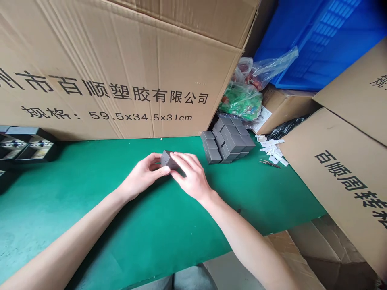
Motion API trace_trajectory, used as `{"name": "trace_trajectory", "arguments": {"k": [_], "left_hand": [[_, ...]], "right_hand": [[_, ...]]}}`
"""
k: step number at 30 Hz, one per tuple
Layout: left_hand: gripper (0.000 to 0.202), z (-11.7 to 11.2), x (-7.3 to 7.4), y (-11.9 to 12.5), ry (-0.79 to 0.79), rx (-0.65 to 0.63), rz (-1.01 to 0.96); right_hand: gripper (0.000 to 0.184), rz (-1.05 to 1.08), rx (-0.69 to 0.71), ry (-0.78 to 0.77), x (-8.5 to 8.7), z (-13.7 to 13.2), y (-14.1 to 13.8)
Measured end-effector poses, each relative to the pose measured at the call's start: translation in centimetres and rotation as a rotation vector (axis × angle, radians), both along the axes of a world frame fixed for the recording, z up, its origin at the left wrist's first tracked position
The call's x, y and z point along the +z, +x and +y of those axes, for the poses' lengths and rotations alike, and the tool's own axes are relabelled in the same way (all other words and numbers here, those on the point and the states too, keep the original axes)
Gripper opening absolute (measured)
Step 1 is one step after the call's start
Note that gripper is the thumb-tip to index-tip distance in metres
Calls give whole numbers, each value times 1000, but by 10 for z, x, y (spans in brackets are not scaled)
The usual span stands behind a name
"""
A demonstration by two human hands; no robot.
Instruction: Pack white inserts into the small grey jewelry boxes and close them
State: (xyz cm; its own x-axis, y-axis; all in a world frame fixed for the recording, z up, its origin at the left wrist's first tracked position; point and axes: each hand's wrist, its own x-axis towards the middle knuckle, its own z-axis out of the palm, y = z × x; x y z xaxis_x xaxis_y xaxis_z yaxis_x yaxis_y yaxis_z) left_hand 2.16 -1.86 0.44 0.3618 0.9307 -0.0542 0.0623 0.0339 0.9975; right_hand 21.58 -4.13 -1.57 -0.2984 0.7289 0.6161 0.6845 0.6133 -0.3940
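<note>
Cardboard carton (121, 60) stands beyond our left hand (142, 176) and right hand (193, 178), green counter (151, 237) beneath them. A stack of grey boxes (229, 141) sits just past the right hand. We clasp a small grey box (167, 158) between both hands.

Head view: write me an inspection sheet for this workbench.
Surface: green mat covering the bench top.
Job's things: small grey box, held between both hands; stack of grey boxes behind it, apart.
Clutter: white slips, thin metal tool, plastic bags, black trays at far left.
Grippers: left hand and right hand both grip the small grey box.
Cables: nothing seen.
Surroundings: large printed carton behind, blue crate, more cartons at right.
</note>
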Motion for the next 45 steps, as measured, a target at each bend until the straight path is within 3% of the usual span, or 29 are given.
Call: {"name": "trace_trajectory", "arguments": {"k": [3, 7, 12, 16, 20, 23, 28, 45], "left_hand": [[56, -2, 3, 2, -23, 3, -44], [50, -6, 7, 5, -39, 97, -36], [47, -5, 6, 4, -22, 86, -26], [46, -4, 4, 2, -24, 63, -23], [49, -4, 1, 1, -14, 43, -20], [51, -4, -2, 0, -13, 28, -41], [50, -2, -7, -1, -4, 13, -64], [53, 0, -16, -3, -7, -17, -36]], "right_hand": [[49, -30, -63, 24, 1, 3, 5], [52, -71, -258, 46, 5, 11, 21], [49, -202, -412, 64, 16, 22, 39], [43, -376, -422, 67, 40, 31, 41], [43, -693, -391, 1, 70, 47, 43], [40, -900, -399, -7, 80, 61, 50], [38, -1004, -426, 7, 77, 75, 61], [37, -1032, -380, 17, 74, 74, 71]]}}
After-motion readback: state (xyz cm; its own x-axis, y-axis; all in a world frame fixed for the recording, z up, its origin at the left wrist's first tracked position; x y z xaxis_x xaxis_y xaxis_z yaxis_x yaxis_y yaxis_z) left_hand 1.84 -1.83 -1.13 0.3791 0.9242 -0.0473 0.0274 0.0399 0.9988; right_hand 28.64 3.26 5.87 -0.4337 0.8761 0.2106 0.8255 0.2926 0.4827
